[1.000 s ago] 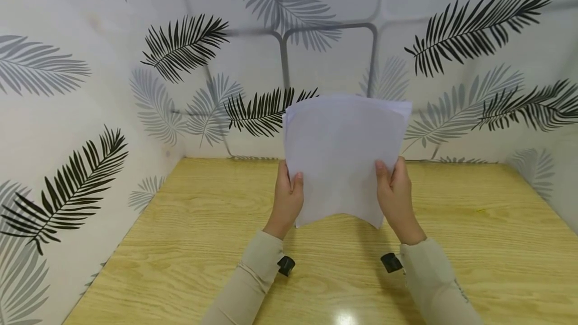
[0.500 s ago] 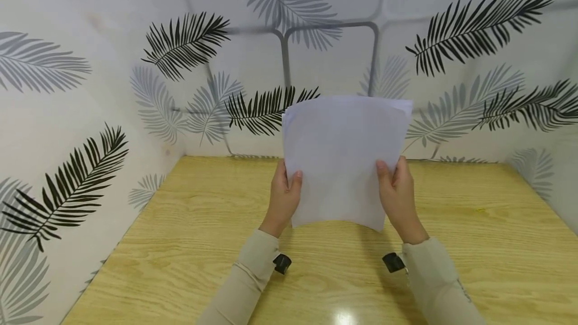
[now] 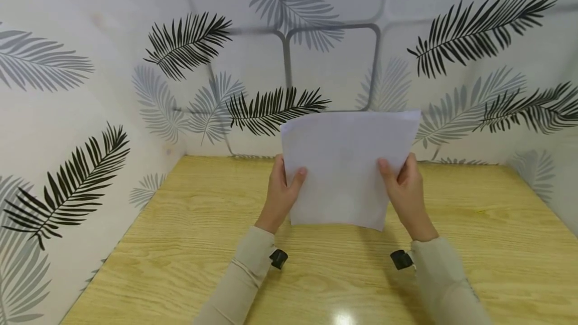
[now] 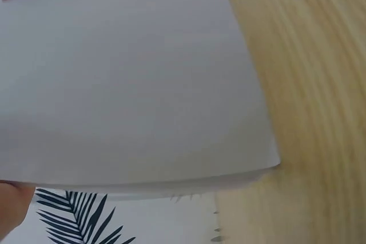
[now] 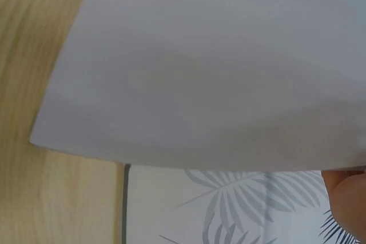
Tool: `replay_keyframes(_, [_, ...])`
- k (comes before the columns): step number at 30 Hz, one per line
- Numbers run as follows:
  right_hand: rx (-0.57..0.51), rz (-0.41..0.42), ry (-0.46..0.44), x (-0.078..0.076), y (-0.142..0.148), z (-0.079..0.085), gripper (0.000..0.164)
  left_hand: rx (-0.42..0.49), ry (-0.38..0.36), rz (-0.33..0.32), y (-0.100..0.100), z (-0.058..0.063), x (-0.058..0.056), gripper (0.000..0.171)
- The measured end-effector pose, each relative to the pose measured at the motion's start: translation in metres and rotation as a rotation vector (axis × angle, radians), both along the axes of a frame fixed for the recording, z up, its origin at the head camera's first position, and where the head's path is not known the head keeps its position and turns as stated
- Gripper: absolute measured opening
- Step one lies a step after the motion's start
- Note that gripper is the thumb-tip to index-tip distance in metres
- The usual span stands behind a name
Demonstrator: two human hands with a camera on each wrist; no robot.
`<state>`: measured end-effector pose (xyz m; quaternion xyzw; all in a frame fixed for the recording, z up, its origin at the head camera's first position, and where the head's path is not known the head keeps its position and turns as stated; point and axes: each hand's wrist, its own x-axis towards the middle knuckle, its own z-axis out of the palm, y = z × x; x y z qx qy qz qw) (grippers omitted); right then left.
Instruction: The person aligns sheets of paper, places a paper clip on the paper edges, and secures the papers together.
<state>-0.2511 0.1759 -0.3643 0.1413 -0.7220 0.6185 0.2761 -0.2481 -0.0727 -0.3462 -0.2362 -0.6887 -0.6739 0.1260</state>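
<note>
A stack of white paper sheets (image 3: 343,169) is held up above the table, tilted, with its top edge against the wall behind it in the head view. My left hand (image 3: 282,192) grips the left side edge, thumb on the near face and fingers behind. On the opposite edge my right hand (image 3: 406,194) pinches the sheets the same way. The paper (image 4: 131,78) fills much of the left wrist view, where layered edges show along its side. In the right wrist view the sheets (image 5: 194,78) show one corner over the table. Fingers behind the paper are hidden.
The wood-grain table (image 3: 180,245) spreads beneath both forearms. Behind and to the left stand walls (image 3: 113,89) with a printed leaf pattern. A black wrist device (image 3: 278,259) sits at the left cuff, another black device (image 3: 401,260) at the right.
The paper's top edge has dropped and looks straighter, and its lower edge has flattened out. My hands have moved slightly apart while keeping hold of the sheets.
</note>
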Motion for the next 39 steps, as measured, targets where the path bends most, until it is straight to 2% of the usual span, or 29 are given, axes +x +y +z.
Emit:
replay_keyframes(6, [-0.042, 0.117, 0.054, -0.005, 0.007, 0.011, 0.037, -0.013, 0.083, -0.043, -0.005, 0.012, -0.004, 0.034])
replay_keyframes(11, [-0.024, 0.081, 0.046, -0.005, 0.006, 0.019, 0.029, -0.001, 0.125, -0.067, -0.005, 0.018, -0.007, 0.037])
replay_keyframes(18, [-0.031, 0.037, 0.039, -0.004, 0.001, 0.025, 0.028, 0.016, 0.121, -0.067, -0.002, 0.021, -0.007, 0.041])
replay_keyframes(24, [-0.082, 0.069, 0.058, -0.005, 0.000, 0.027, 0.033, 0.033, 0.137, -0.048, 0.000, 0.024, -0.007, 0.038])
replay_keyframes(31, [-0.056, 0.027, 0.026, -0.003, -0.002, 0.026, 0.026, 0.039, 0.085, -0.034, 0.001, 0.023, -0.007, 0.039])
replay_keyframes(39, [-0.074, 0.053, 0.037, -0.004, -0.002, 0.025, 0.025, 0.024, 0.076, -0.034, 0.001, 0.022, -0.008, 0.038])
